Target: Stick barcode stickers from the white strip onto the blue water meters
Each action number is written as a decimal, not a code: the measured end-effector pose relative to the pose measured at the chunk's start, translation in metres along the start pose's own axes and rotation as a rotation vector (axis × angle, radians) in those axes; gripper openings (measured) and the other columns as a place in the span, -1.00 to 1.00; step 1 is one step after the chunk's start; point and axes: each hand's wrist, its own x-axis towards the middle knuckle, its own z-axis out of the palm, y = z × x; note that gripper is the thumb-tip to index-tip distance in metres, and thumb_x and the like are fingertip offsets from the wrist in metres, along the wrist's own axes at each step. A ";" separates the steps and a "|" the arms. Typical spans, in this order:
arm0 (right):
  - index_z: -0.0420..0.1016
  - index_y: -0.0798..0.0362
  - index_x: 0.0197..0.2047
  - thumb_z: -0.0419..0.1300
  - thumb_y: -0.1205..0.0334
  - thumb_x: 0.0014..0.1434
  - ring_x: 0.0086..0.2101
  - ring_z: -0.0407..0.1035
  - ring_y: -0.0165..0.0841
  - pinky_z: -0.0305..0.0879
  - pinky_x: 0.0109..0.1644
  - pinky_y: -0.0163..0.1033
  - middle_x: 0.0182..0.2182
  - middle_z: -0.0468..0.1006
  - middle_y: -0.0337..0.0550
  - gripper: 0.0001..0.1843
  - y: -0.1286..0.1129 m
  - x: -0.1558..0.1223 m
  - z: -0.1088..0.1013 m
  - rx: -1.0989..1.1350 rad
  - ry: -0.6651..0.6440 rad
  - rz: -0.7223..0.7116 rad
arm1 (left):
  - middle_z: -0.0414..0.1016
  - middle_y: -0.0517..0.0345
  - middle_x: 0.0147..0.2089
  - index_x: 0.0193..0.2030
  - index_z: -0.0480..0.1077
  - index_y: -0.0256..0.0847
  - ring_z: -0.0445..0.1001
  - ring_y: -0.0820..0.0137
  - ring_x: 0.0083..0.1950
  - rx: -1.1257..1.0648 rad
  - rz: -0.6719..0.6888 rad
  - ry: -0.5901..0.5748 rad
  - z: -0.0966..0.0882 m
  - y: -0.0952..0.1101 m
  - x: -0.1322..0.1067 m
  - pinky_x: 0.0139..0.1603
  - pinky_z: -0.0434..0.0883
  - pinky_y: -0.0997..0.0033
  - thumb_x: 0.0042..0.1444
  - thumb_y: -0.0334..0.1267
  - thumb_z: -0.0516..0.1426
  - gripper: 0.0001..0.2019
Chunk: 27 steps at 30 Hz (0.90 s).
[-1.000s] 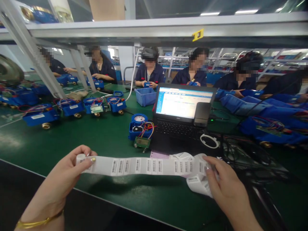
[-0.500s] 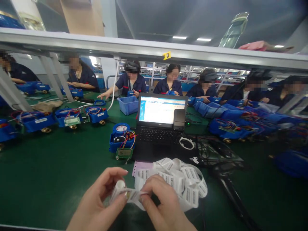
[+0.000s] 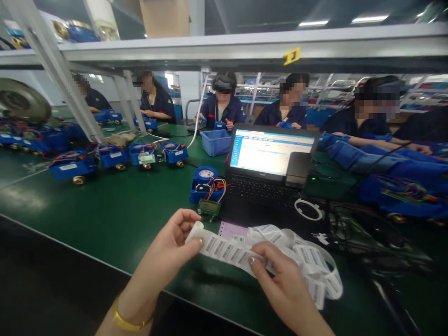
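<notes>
A strip of white barcode labels (image 3: 224, 249) stretches between my two hands. Its rolled end sits in my left hand (image 3: 175, 245), thumb pressed on the front. Farther along, my right hand (image 3: 276, 275) pinches the same strip between thumb and fingers. From there the labels run into a loose, looped heap (image 3: 311, 256) on the green table, partly hidden behind my right hand. Just beyond my left hand stands a blue meter housing (image 3: 206, 186) with a round dial, coloured wires and a small green circuit board with a display. A pinkish sheet (image 3: 233, 229) lies under the labels.
A laptop (image 3: 266, 154) stands behind, a phone (image 3: 297, 169) leaning on its screen and a white ring (image 3: 308, 209) on its right side. More blue housings (image 3: 112, 156) line the left. Blue bins (image 3: 215, 142), cables and several co-workers are across the table. A shelf beam (image 3: 245, 49) spans overhead.
My hands have moved apart, and a longer flat length of label strip now shows between them. The camera view has shifted, showing more of the table's left side and front edge.
</notes>
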 end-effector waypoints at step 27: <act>0.35 0.01 -0.42 -0.01 0.00 0.27 -0.51 0.26 -0.36 0.18 -0.45 -0.35 -0.55 0.35 -0.26 -0.66 0.006 -0.006 -0.001 -0.079 0.028 0.188 | 0.33 0.14 -0.24 -0.10 0.29 -0.24 0.36 0.41 -0.25 0.114 0.109 0.240 -0.039 0.018 -0.007 -0.31 0.36 0.55 -0.05 -0.30 0.25 -0.64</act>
